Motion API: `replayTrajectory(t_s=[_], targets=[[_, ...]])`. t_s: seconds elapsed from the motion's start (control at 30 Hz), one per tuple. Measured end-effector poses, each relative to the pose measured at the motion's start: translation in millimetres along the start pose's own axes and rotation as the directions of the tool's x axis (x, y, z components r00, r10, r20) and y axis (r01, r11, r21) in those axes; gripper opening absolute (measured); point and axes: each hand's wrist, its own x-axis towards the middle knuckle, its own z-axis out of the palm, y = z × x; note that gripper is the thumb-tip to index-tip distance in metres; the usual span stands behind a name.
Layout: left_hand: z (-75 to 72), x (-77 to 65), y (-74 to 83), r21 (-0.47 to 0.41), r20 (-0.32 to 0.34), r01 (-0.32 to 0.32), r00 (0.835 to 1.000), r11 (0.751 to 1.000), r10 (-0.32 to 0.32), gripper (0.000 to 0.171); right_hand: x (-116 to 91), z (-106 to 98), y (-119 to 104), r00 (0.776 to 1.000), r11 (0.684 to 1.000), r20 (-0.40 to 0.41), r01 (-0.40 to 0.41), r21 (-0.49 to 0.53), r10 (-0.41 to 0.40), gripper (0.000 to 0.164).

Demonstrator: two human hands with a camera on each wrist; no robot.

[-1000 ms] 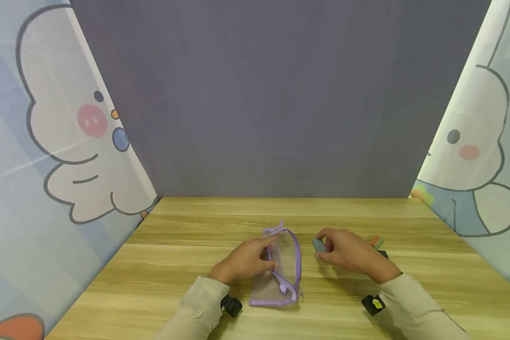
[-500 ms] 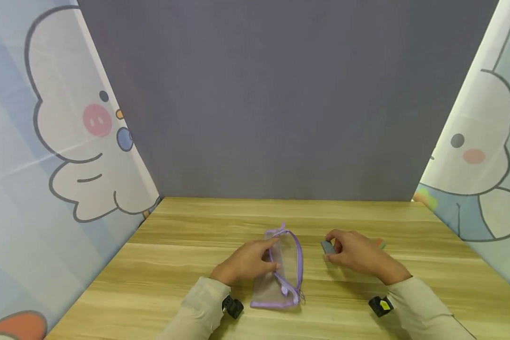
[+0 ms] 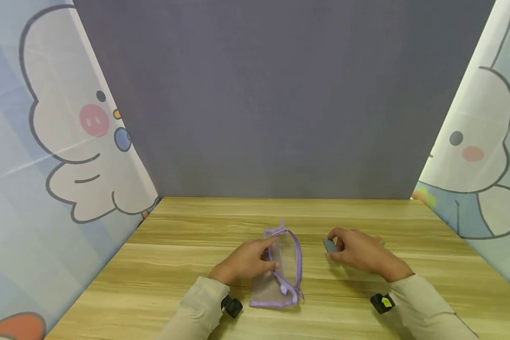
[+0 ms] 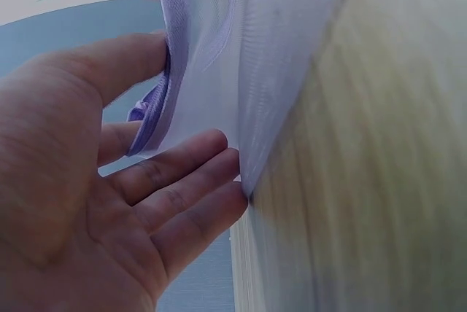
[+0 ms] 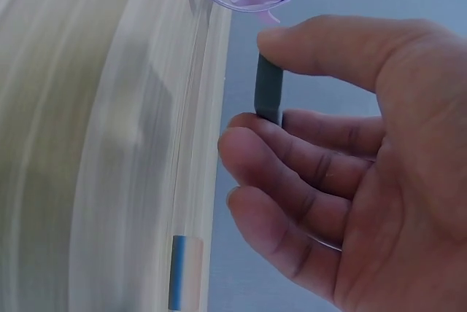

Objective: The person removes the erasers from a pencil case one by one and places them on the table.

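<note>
A see-through mesh zip pouch (image 3: pixel 267 289) with purple edging lies on the wooden table, its zip side gaping toward the right. My left hand (image 3: pixel 244 259) holds the pouch's left edge. In the left wrist view the thumb (image 4: pixel 135 60) presses the purple zip edge and a finger passes behind it; the other fingers lie along the mesh. To the right of the pouch, my right hand (image 3: pixel 357 249) pinches a small flat dark grey block (image 3: pixel 330 245) between thumb and fingers. The right wrist view shows this block (image 5: pixel 268 87) edge-on, held above the table.
A small orange-and-green block (image 3: pixel 380 241) lies behind my right hand, mostly hidden in the head view. The right wrist view shows a two-toned block (image 5: pixel 186 273) on the table. A grey panel (image 3: pixel 255 104) stands at the table's far edge, with cartoon-printed cloths on both sides.
My right hand has shifted a little to the right with the grey block, away from the pouch, and now covers more of the orange-and-green block. The left hand and pouch stay put.
</note>
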Motion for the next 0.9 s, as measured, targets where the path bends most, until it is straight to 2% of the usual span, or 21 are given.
replayTrajectory(t_s=[0.2, 0.37, 0.63, 0.9], targets=[[-1.0, -0.2, 0.4, -0.014, 0.009, 0.001, 1.000, 1.000, -0.001, 0.075, -2.2, 0.6, 1.9, 0.999, 0.998, 0.010, -0.050, -0.024, 0.050, 0.041], [-0.3, 0.2, 1.4, -0.033, 0.020, 0.007, 1.000, 0.999, -0.006, 0.073, -5.2, 0.0, 5.5, 0.999, 0.999, 0.017, -0.051, -0.003, 0.051, 0.043], [-1.2, 2.1, 1.2, -0.004, 0.005, 0.009, 1.000, 1.000, -0.009, 0.071, -0.9, -3.5, 10.1, 0.996, 0.995, 0.021, -0.083, -0.047, 0.084, 0.043], [-0.7, 1.2, 1.5, -0.001, 0.009, 0.020, 1.000, 1.000, -0.020, 0.070, -2.5, -7.4, 15.2, 0.997, 0.997, 0.052, -0.064, 0.034, 0.062, 0.047]])
